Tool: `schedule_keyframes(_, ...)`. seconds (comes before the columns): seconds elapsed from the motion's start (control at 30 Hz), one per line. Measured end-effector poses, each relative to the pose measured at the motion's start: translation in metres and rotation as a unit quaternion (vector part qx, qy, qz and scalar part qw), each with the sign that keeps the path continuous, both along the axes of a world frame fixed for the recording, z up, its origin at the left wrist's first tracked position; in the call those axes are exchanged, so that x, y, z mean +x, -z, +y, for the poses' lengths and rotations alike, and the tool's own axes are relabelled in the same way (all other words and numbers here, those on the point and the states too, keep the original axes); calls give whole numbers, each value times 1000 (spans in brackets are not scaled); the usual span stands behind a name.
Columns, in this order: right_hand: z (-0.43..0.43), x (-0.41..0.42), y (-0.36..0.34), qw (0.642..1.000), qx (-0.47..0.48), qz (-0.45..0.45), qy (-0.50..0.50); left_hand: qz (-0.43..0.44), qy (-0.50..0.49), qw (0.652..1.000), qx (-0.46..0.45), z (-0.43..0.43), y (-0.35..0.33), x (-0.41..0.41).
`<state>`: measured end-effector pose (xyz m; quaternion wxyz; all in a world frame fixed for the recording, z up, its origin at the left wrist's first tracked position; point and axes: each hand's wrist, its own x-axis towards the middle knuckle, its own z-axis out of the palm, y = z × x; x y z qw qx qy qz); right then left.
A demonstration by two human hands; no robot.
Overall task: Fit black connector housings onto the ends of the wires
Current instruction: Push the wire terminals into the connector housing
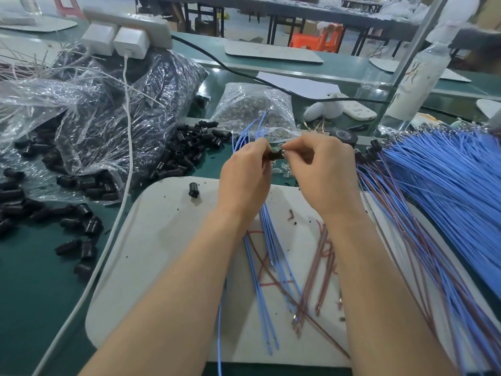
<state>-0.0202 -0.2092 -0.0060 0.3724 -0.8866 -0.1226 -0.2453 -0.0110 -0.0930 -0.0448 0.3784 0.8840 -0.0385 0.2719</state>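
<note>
Early days I reckon: left hand [245, 180] grips a black plastic connector housing [272, 156], right hand [325, 169] pinching a small shiny piece [285, 151] at its mouth (huge blue wire bundle [447, 185] waiting).

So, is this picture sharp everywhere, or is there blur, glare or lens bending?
Head view: the left hand, right hand and the black housing between them are fairly sharp; the blue wire bundle smears toward the right edge; the clear plastic bag shows glare; the metal post leans, probably from the wide-angle lens.
</note>
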Motion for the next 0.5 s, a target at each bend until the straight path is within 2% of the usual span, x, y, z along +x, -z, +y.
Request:
schedule_keyframes(0.2, -19, 9, 4, 997, 31, 69, -2, 47, 137, 989, -39, 4, -3, -2)
schedule_keyframes(0.37, -34, 14, 6, 988, 55, 138, -46, 39, 151, 987, -27, 3, -4, -2)
schedule_keyframes(0.5, -38, 14, 7, 984, 63, 153, -67, 46, 160, 986, -13, 4, -5, -3)
